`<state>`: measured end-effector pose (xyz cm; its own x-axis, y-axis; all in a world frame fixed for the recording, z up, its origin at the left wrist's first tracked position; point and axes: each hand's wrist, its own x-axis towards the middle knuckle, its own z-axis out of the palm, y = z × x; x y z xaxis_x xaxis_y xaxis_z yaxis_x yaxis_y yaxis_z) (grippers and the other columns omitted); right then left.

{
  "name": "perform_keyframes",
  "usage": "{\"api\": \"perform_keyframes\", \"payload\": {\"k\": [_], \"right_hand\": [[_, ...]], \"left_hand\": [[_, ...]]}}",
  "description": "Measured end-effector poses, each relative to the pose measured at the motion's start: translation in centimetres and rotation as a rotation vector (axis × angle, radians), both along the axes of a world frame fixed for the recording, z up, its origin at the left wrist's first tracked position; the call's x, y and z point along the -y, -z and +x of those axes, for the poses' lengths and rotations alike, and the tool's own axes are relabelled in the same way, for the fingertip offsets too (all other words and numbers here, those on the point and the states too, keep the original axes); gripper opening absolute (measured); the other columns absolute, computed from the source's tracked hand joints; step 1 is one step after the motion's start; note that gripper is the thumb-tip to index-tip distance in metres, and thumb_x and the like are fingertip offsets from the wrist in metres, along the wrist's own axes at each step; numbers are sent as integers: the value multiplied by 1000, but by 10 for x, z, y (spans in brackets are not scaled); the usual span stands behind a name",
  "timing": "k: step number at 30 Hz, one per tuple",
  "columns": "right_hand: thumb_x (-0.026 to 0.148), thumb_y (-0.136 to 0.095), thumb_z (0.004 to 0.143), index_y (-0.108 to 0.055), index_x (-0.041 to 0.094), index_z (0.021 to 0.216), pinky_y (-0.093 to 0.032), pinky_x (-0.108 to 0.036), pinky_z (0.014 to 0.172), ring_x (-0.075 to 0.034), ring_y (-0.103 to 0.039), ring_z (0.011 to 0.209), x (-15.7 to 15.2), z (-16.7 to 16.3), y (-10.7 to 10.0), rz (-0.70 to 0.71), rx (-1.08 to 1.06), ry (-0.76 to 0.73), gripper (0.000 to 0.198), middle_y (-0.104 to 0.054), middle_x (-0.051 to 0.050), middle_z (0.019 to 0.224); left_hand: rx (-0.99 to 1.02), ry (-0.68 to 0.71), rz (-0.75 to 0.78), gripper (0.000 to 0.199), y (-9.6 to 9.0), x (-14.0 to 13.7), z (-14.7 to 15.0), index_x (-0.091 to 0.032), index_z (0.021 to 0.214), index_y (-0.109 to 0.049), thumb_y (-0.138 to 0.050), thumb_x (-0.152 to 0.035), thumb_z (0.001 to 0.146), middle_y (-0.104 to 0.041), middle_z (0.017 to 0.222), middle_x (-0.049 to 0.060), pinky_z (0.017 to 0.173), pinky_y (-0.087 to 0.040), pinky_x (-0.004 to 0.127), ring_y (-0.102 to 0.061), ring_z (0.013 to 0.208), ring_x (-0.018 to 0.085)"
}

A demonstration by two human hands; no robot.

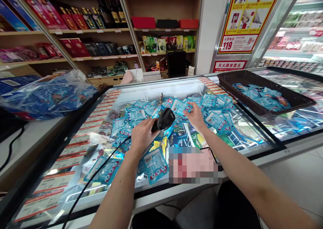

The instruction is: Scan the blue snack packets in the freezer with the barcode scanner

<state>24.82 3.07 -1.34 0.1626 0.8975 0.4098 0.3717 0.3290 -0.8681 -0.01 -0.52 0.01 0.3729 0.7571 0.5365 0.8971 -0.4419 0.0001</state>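
The right hand (195, 118) is closed on a blue packet (178, 106), thumb and fingers pinching its right edge; the packet is held above the glass surface (242, 131), among similar packets. The left hand (142, 135) is wrapped around the handle of a black scanner (164, 119), its head toward the packet.

Handling, as judged: the packet appears light and flexible, with a glossy film likely to slip; an edge or corner grip is suitable and leaves the printed face clear. The scanner appears rigid and modest in weight, best held by the handle; its cord (120, 144) may drag.

Further out, loose packets (217, 121) overlap on the surface. A brown basket (300, 103) at right holds more; a clear plastic bag (50, 94) stands at left.

Not verifiable: the scanner's handle is mostly covered by the fingers, and its front window cannot be made out. The packet's print is too small to read and its contents are unseen. Blurred blocks obscure most of a phone (210, 151) near the front edge.
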Motion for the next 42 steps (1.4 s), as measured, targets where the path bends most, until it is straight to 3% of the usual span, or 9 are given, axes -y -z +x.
{"api": "perform_keyframes", "payload": {"k": [25, 33, 42], "right_hand": [[31, -56, 74, -48, 21, 109, -42, -32, 58, -15, -47, 53, -11, 3, 13, 26, 72, 111, 37, -54, 2, 69], [30, -54, 74, -47, 20, 109, -45, -37, 68, -17, -51, 61, -24, 9, 25, 55, 74, 156, 37, -59, -4, 86], [30, -53, 75, -47, 19, 110, -45, -39, 74, -22, -56, 76, -23, 10, 25, 45, 92, 163, 37, -59, -7, 92]], "left_hand": [[-13, 23, -46, 34, -3, 1, 3, -22, 111, -56, -53, -36, 79, -65, 102, 5, 69, -42, 29, -60, 95, 23], [-13, 17, -48, 34, -3, 3, 5, -22, 110, -56, -54, -34, 78, -65, 99, 6, 69, -42, 28, -60, 94, 23], [-3, 35, -59, 35, -4, 3, 4, -21, 111, -55, -53, -36, 79, -65, 102, 7, 71, -43, 28, -60, 94, 23]]}}
